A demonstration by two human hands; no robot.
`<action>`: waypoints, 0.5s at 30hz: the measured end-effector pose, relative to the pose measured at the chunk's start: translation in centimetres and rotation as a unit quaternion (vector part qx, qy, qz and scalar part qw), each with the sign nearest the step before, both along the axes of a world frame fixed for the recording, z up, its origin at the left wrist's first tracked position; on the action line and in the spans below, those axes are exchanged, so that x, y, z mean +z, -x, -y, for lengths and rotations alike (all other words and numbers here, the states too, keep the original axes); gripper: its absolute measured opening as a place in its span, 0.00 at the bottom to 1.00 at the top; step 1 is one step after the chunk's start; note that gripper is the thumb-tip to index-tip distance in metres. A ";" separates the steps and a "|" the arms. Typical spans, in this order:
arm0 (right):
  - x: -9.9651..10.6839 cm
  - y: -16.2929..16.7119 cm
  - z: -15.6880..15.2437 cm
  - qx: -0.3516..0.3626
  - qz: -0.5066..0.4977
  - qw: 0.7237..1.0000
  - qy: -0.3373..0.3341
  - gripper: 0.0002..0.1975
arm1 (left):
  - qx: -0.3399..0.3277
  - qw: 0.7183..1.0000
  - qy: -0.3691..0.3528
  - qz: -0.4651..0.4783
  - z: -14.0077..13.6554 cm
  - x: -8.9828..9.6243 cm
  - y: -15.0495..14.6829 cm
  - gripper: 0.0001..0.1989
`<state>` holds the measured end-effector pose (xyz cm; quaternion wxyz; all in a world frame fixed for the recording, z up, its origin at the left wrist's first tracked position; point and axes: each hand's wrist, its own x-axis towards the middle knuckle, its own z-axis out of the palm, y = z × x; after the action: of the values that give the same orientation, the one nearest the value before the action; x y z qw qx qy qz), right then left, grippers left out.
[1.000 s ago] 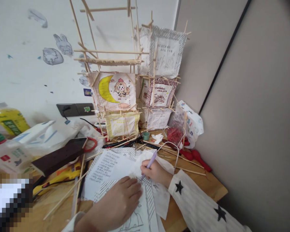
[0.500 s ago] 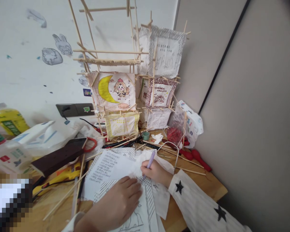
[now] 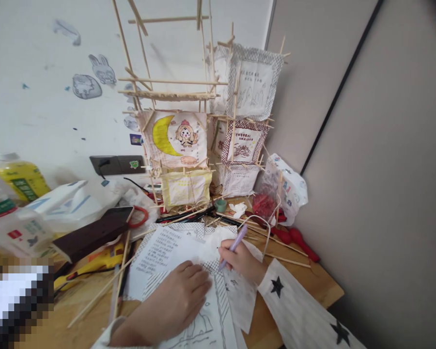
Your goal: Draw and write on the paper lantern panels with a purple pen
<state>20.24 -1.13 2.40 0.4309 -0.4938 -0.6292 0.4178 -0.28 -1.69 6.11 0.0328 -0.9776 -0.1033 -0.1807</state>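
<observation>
A purple pen [image 3: 238, 240] leans in my right hand [image 3: 244, 260], its tip down at the hatched border of a drawing [image 3: 203, 327] on white paper. The fingers of that hand are closed around the pen. My left hand [image 3: 183, 293] lies palm down across the same drawing, fingers stretched out, with nothing in it. Beyond it a sheet with rows of handwriting [image 3: 162, 254] rests on the papers. Part of the drawing is covered by my left hand and forearm.
A tall stick frame [image 3: 172, 82] with decorated panels stands at the back. Left are a yellow glue gun [image 3: 90, 264], a dark box [image 3: 94, 235], red-handled scissors [image 3: 140, 217] and a white bottle [image 3: 16, 228]. Loose sticks [image 3: 98, 295] lie about. A grey wall [image 3: 385, 145] bounds the right.
My right hand and the pen have shifted slightly to the right along the border. The left hand stays nearly in place on the paper. The whole view has shifted a little.
</observation>
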 end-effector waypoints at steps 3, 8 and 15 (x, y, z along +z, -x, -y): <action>-0.3 0.0 0.0 0.030 0.040 0.999 -0.005 0.13 | 0.018 0.998 0.042 -0.038 -0.1 -0.1 0.1 0.10; -0.7 0.0 0.0 0.047 0.062 0.997 -0.020 0.13 | 0.019 0.997 0.053 -0.046 -0.2 -0.4 0.3 0.12; -0.6 -0.1 0.0 0.046 0.073 0.996 -0.026 0.14 | 0.014 0.998 0.042 -0.053 -0.4 -0.3 0.2 0.12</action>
<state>20.34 -1.16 1.76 0.3765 -0.4819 -0.6922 0.3833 -0.49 -1.31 5.80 -0.0006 -0.9847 -0.1230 -0.1238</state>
